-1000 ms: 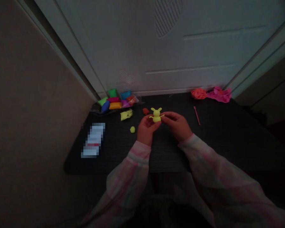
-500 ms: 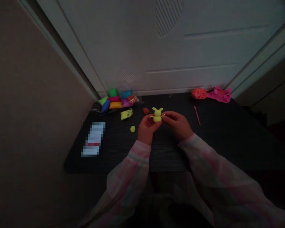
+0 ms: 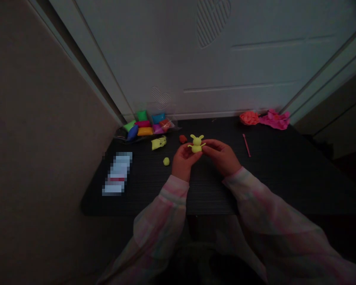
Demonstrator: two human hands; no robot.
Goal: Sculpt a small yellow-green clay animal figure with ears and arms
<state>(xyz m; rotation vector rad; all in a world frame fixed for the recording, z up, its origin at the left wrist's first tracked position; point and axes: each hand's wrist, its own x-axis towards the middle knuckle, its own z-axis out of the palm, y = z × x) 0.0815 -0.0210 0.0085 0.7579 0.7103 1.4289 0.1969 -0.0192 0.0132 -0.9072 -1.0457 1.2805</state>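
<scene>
A small yellow clay figure (image 3: pixel 197 144) with two long ears, a round head and thin arms is held upright above the dark table (image 3: pixel 154 198). My left hand (image 3: pixel 184 160) grips its body from the left, thumb at its base. From the right, my right hand (image 3: pixel 222 156) is closed with its fingertips at the figure's side and arm; the exact contact is partly hidden. Left of my hands lies a yellow clay lump (image 3: pixel 166 161). Behind my left hand sits a red clay lump (image 3: pixel 182 139), and a crumpled yellow packet (image 3: pixel 159 143) lies farther left.
A clear bag of colourful clay packets (image 3: pixel 144 131) lies at the back left. A blurred-out phone-like rectangle (image 3: pixel 117 174) is at the left. To the right lie a pink stick tool (image 3: pixel 246 145) and crumpled orange (image 3: pixel 249 117) and pink (image 3: pixel 275 119) pieces by the white door (image 3: pixel 166 51).
The view has shifted very slightly. Both hands stay around the yellow figure, and its arm on the right looks slightly more bent upward.
</scene>
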